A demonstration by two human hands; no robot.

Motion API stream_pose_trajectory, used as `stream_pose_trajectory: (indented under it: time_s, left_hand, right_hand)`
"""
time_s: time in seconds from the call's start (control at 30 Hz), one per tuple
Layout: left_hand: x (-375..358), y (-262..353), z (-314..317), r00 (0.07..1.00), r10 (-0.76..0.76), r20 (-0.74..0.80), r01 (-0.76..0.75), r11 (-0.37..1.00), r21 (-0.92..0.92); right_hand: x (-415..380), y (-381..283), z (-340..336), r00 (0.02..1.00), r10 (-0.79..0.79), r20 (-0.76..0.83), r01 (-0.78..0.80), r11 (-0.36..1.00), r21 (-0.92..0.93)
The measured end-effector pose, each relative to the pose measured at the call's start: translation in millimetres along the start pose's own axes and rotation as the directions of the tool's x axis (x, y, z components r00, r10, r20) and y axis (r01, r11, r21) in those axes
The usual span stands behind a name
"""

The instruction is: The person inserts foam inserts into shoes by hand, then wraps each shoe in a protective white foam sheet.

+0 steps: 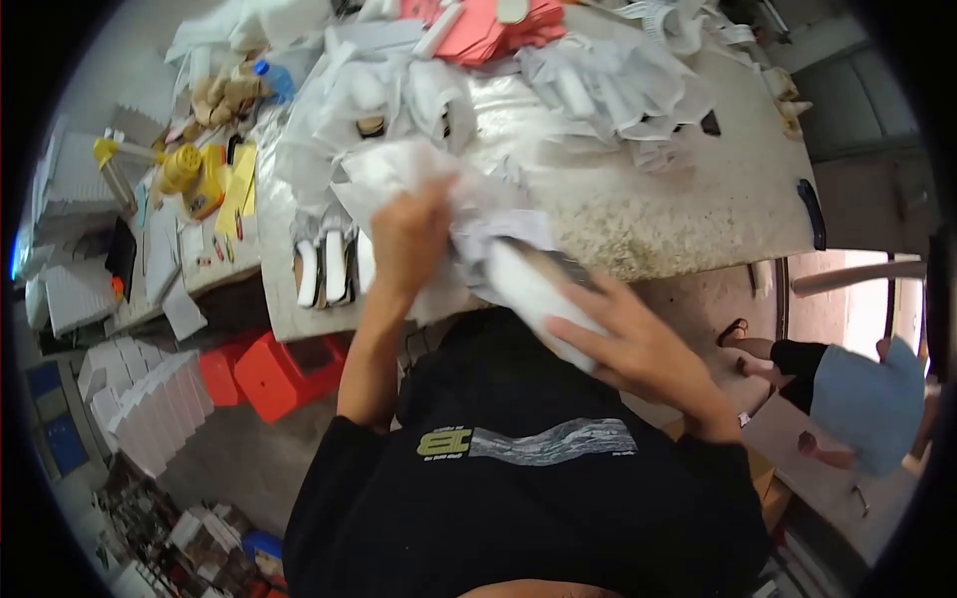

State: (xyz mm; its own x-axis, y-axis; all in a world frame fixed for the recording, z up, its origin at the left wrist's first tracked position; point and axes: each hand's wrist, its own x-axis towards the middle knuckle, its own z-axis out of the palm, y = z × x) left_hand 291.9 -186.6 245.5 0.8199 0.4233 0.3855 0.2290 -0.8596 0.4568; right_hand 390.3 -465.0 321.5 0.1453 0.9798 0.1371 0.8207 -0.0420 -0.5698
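Observation:
Low over the table's near edge, my right hand (633, 334) is wrapped around what looks like a shoe with a thick white sole (533, 294). Its far end sits in a crumpled clear plastic bag (478, 239). My left hand (414, 234) is closed on the bag's upper part, somewhat blurred by motion. Left of that hand, a pair of similar white-soled pieces with dark edges (336, 267) lies side by side near the table edge.
Bagged items (374, 90) crowd the worktable (688, 214), with more bags (608, 90) and pink sheets (488, 30) at the back. Red stools (279, 379) stand below left. A yellow lamp (179, 167) is beyond. Another person (867, 404) is at the right.

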Motion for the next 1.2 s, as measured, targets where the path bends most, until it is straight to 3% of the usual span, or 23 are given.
stream_pose_trajectory:
  time_s: [0.03, 0.07, 0.1, 0.13, 0.2, 0.27, 0.3, 0.33, 0.37, 0.43, 0.47, 0.53, 0.6, 0.7, 0.73, 0.77, 0.8, 0.87, 0.93, 0.97, 1.03, 1.1, 1.2]
  left_hand:
    - [-6.5, 22.2, -1.0, 0.990, 0.111, 0.092, -0.121, 0.987, 0.110]
    - [-17.3, 38.5, 0.4, 0.990, 0.115, 0.077, -0.117, 0.993, 0.015]
    - [-28.5, 53.6, 1.7, 0.992, 0.111, 0.055, -0.107, 0.991, -0.078]
    - [-37.8, 73.7, -4.0, 0.988, 0.135, 0.075, -0.137, 0.990, 0.030]
    - [-37.9, 108.7, 9.0, 0.868, 0.390, -0.308, -0.445, 0.886, -0.132]
    - [-54.8, 123.2, 15.0, 0.938, 0.302, -0.170, -0.313, 0.949, -0.037]
    - [-52.9, 122.2, 11.8, 0.939, 0.300, -0.168, -0.307, 0.951, -0.020]
    - [-48.8, 115.6, 2.3, 0.995, 0.007, -0.099, -0.025, 0.984, -0.179]
    - [-47.5, 107.0, -6.7, 0.961, -0.277, 0.014, 0.268, 0.912, -0.311]
    - [-51.8, 78.5, -19.4, 0.937, -0.317, -0.148, 0.254, 0.907, -0.337]
    - [-54.0, 76.4, -34.8, 0.903, -0.417, -0.106, 0.364, 0.872, -0.327]
    - [-64.9, 59.6, -40.8, 0.874, -0.429, -0.229, 0.350, 0.882, -0.316]
    - [-70.1, 54.9, -49.1, 0.858, -0.474, -0.197, 0.403, 0.860, -0.314]
    - [-78.8, 48.5, -56.2, 0.778, -0.612, -0.143, 0.543, 0.770, -0.335]
    - [-82.0, 42.9, -49.2, 0.869, -0.479, -0.124, 0.443, 0.865, -0.235]
    - [-81.7, 36.9, -40.1, 0.939, -0.334, -0.081, 0.321, 0.937, -0.137]
    - [-80.6, 37.7, -34.8, 0.934, -0.352, -0.058, 0.343, 0.931, -0.127]
    - [-75.7, 35.5, -24.2, 0.972, -0.129, 0.194, 0.181, 0.945, -0.274]
    - [-58.0, 26.6, -35.6, 0.904, -0.425, -0.049, 0.399, 0.878, -0.264]
    - [-64.0, 9.8, -42.7, 0.901, -0.431, -0.038, 0.407, 0.874, -0.267]
    - [-82.5, -44.0, -66.4, 0.853, -0.503, -0.141, 0.431, 0.829, -0.356]
    - [-102.9, -75.9, -84.3, 0.651, -0.748, -0.132, 0.698, 0.658, -0.284]
    - [-68.8, -48.8, -89.5, 0.523, -0.798, -0.298, 0.609, 0.595, -0.525]
  right_hand:
    - [9.7, 11.5, 17.9, 1.000, -0.001, 0.003, 0.001, 0.999, 0.051]
    - [13.1, 25.4, 51.5, 0.971, 0.194, -0.137, -0.127, 0.912, 0.390]
    - [22.1, 38.2, 74.8, 0.897, 0.396, -0.198, -0.159, 0.704, 0.692]
    - [35.5, 33.3, 78.7, 0.899, 0.380, -0.218, -0.141, 0.722, 0.677]
    - [48.4, 16.6, 93.6, 0.681, 0.661, -0.316, -0.086, 0.501, 0.861]
    - [62.6, 112.5, 203.2, 0.581, 0.577, -0.574, 0.169, 0.604, 0.779]
    - [79.4, 126.4, 156.2, 0.617, 0.379, -0.690, 0.122, 0.820, 0.560]
    - [97.7, 164.6, 134.0, 0.582, 0.242, -0.776, 0.043, 0.944, 0.326]
    - [115.0, 206.2, 111.0, 0.558, 0.089, -0.825, -0.052, 0.996, 0.072]
    - [144.5, 322.5, 91.4, 0.639, 0.070, -0.766, -0.207, 0.975, -0.084]
    - [158.6, 372.8, 82.0, 0.641, 0.089, -0.763, -0.248, 0.964, -0.096]
    - [155.1, 434.7, 81.0, 0.606, 0.363, -0.708, -0.307, 0.928, 0.213]
    - [139.7, 434.2, 93.2, 0.477, 0.430, -0.766, -0.438, 0.872, 0.217]
    - [120.8, 265.1, 95.3, 0.468, 0.333, -0.819, -0.394, 0.908, 0.144]
    - [110.7, 204.3, 111.5, 0.657, 0.400, -0.638, -0.176, 0.906, 0.386]
    - [98.5, 142.1, 127.3, 0.821, 0.370, -0.434, -0.007, 0.767, 0.642]
    - [82.6, 81.2, 134.0, 0.965, 0.235, -0.119, -0.032, 0.554, 0.832]
    - [77.4, 42.9, 144.9, 0.956, -0.116, -0.268, 0.241, 0.833, 0.498]
    - [82.9, 63.2, 129.3, 0.953, 0.147, -0.264, 0.009, 0.860, 0.510]
    - [81.7, 86.0, 130.1, 0.890, 0.398, -0.221, -0.202, 0.781, 0.590]
    - [72.7, 115.7, 141.3, 0.762, 0.581, -0.287, -0.318, 0.721, 0.615]
    - [70.5, 115.3, 187.3, 0.759, 0.557, -0.337, -0.384, 0.802, 0.458]
    - [59.5, 109.2, 267.2, 0.808, 0.425, -0.407, -0.492, 0.868, -0.071]
